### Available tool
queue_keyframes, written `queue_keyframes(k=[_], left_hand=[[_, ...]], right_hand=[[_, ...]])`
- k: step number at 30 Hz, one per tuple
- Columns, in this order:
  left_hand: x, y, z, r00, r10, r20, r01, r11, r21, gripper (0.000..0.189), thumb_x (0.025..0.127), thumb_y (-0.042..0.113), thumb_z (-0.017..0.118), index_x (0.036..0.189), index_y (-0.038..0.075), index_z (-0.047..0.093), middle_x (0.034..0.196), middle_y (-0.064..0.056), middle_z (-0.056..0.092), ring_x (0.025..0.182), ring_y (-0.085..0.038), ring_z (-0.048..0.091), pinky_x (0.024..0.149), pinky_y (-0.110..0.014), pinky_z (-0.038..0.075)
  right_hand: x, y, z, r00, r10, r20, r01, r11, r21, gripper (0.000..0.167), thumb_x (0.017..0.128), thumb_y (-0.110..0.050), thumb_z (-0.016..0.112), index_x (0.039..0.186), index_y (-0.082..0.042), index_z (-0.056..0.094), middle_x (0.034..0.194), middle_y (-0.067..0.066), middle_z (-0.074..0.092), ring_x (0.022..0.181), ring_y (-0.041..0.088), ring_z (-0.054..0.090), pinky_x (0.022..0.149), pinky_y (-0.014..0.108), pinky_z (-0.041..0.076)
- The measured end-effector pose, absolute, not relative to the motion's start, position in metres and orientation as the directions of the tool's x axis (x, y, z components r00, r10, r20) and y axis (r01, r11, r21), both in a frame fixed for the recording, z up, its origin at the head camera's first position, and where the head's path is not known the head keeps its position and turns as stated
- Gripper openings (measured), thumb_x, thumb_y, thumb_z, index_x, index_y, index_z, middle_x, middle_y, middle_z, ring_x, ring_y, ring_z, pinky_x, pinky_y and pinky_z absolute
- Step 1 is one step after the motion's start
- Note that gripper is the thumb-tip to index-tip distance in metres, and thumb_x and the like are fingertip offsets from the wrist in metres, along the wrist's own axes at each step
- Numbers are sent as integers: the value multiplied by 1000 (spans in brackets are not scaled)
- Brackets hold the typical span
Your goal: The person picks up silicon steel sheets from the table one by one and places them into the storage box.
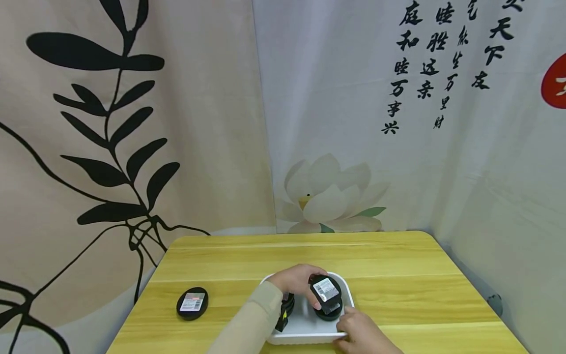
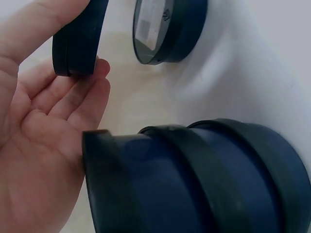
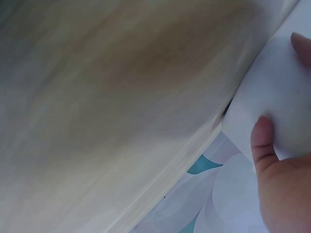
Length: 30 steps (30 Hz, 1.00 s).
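Note:
My left hand (image 1: 297, 281) reaches over a white bin (image 1: 305, 339) and pinches a flat round black tin (image 1: 325, 287) with a white barcode label. In the left wrist view, thumb and fingers lie on either side of this tin (image 2: 80, 39). Another round labelled tin (image 2: 170, 29) sits in the bin near its wall. Several dark round tins (image 2: 194, 179) stand side by side at the bin's left, partly hidden by my left hand in the head view. My right hand (image 1: 363, 332) grips the bin's near right corner; in the right wrist view its thumb presses the outer wall (image 3: 272, 92).
A single round black tin (image 1: 192, 304) with a white label lies on the wood-grain table (image 1: 398, 275), left of the bin. Behind the table hangs a printed curtain (image 1: 212, 123). The table's edge (image 3: 165, 182) runs below the bin in the right wrist view.

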State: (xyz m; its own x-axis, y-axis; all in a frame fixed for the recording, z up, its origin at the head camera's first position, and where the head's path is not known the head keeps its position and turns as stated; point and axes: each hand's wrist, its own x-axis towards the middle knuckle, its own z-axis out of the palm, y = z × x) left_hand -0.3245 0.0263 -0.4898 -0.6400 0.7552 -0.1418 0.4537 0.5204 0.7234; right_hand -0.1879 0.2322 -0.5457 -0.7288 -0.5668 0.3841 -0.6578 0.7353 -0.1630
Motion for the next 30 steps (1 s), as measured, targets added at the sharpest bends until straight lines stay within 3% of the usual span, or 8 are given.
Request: queue_keyframes(k=[10,19,30], left_hand=[[-324,38,-493,-643,749,-159,540,591,599,83,58,24,100,133,25,64,123,13,67,107,0,57,102,-24,45],[-320,42,-498,-651,731,-204,520,625,582,85,59,22,99,135,30,62,127,11,66,108,-2,57,104,-28,45],[-319,46,-499,-634,752,-181,602,626,496,88,58,24,100,137,29,61,126,9,67,110,-2,58,101,-23,45]], right_hand=[[-189,231,-544,-760,-547,350,-632,748,-203,24,71,-30,83,62,-22,62,66,-22,44,68,-3,37,60,13,30],[-188,232,-546,-744,-568,352,-651,736,-188,24,71,-31,83,63,-21,63,66,-21,43,68,-4,37,60,11,29],[-188,232,-545,-765,-554,329,-631,748,-205,24,72,-31,83,62,-22,63,65,-21,42,68,-4,36,59,12,28]])
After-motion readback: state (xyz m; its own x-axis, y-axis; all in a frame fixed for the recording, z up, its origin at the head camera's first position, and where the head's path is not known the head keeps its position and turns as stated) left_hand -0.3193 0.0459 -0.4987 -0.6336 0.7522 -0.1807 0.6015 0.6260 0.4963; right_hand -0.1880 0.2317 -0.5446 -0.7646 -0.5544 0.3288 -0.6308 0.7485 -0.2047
